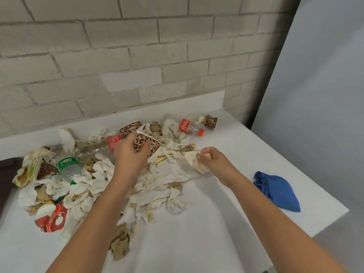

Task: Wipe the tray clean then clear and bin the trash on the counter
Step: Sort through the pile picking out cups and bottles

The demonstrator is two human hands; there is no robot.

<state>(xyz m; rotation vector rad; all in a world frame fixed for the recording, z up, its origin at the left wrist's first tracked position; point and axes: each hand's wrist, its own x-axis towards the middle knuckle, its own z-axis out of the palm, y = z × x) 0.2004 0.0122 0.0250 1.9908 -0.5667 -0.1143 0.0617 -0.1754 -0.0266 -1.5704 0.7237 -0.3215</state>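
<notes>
- Left hand [131, 152] is closed around a spotted paper cup [146, 145] over the middle of the trash pile [102, 174].
- Right hand [211, 157] pinches a crumpled white napkin [194, 160] at the pile's right side.
- Trash covers the left half of the white tabletop [206, 223].
- Near the right edge lies a blue cloth [277, 189].
- A red-label bottle [190, 128] lies by the back edge.

Crumpled white tissues [157, 174], leopard-print paper cups [145, 144], plastic bottles [190, 128] and a red wrapper [52, 219] are scattered in a heap on the white counter [197, 233].
</notes>
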